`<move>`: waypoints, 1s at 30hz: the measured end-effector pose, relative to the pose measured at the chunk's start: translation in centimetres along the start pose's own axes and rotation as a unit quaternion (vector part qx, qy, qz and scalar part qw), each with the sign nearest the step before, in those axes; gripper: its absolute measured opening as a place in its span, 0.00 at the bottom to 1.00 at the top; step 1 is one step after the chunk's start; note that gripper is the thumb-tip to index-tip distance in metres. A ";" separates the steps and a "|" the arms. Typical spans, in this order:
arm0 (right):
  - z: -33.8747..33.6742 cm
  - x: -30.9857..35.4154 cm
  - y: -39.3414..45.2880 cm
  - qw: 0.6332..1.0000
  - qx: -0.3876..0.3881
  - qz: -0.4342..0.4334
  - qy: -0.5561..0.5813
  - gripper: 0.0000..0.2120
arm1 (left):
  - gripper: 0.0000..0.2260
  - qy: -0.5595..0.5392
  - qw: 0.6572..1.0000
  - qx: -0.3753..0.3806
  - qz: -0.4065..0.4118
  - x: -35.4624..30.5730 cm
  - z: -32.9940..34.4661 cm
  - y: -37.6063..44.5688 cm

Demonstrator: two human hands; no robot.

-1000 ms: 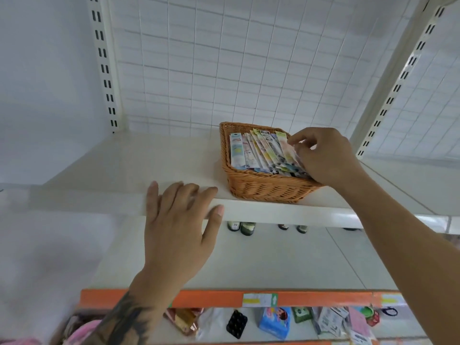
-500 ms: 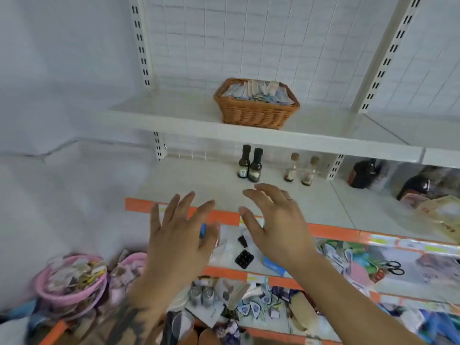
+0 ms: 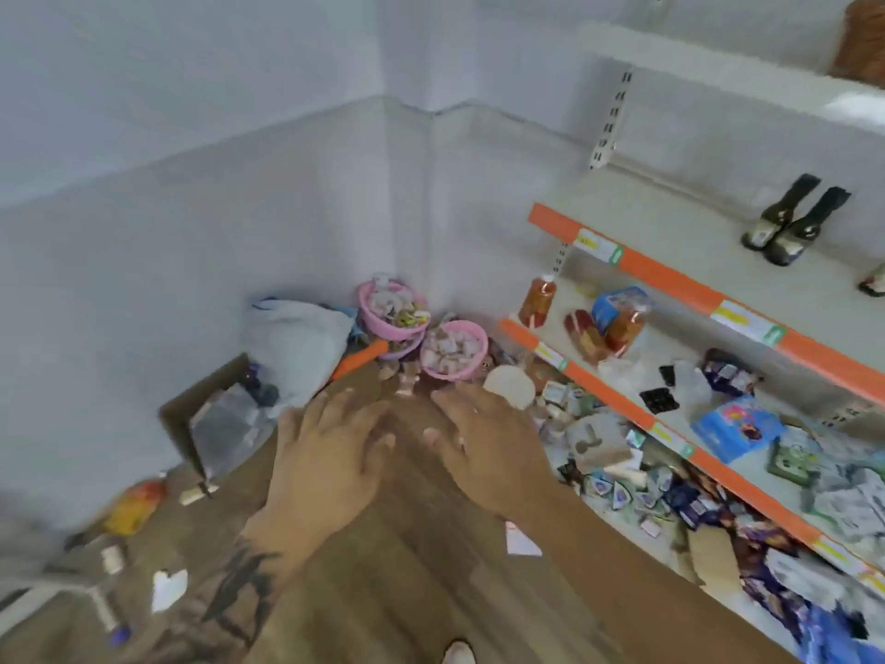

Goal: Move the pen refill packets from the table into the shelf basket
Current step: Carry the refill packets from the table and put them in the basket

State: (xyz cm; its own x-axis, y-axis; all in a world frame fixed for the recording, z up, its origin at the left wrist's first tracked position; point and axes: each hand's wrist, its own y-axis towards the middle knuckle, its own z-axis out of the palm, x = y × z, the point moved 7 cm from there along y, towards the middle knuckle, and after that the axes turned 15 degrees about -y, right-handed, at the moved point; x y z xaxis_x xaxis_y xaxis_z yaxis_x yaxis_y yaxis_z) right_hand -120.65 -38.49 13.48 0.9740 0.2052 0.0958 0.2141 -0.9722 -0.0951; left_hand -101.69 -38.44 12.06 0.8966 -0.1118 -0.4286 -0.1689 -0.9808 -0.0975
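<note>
Two hands, left hand [image 3: 325, 452] and right hand [image 3: 493, 443], grip wide, holding nothing, above tabletop [image 3: 421, 558]; basket [image 3: 862, 40] far above.

Blurry frame. Two pink bowls [image 3: 433, 345] of small bits sit in the wall corner, grey bag [image 3: 301, 340] just left. Two dark bottles [image 3: 792, 222] stand side by side on an orange-edged shelf [image 3: 689, 285]. Orange-liquid bottles [image 3: 538, 301] and blue box [image 3: 735, 426] on lower shelves. White paper scraps [image 3: 167, 587] on the floor.
</note>
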 end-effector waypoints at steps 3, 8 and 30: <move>2.8 10.5 0.1 0.997 0.016 -0.073 -0.001 0.26 | 0.23 -0.002 0.996 -0.026 -0.084 8.7 -2.6 -6.4; 6.6 31.3 -1.2 0.983 0.045 -0.179 0.001 0.27 | 0.21 -0.027 0.969 -0.085 -0.231 26.4 -7.0 -21.1; 20.8 92.9 -14.0 0.839 0.182 -0.511 -0.045 0.25 | 0.21 -0.155 0.761 -0.271 -0.569 64.6 -15.5 -64.1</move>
State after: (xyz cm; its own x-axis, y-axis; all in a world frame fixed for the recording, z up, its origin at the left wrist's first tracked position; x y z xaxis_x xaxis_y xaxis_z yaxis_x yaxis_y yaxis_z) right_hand -31.64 -3.47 3.10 0.2655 0.9345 0.2369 0.9333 -0.1875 -0.3063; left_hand -26.65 14.71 4.54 0.1821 0.8199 -0.5428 0.9137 -0.3451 -0.2147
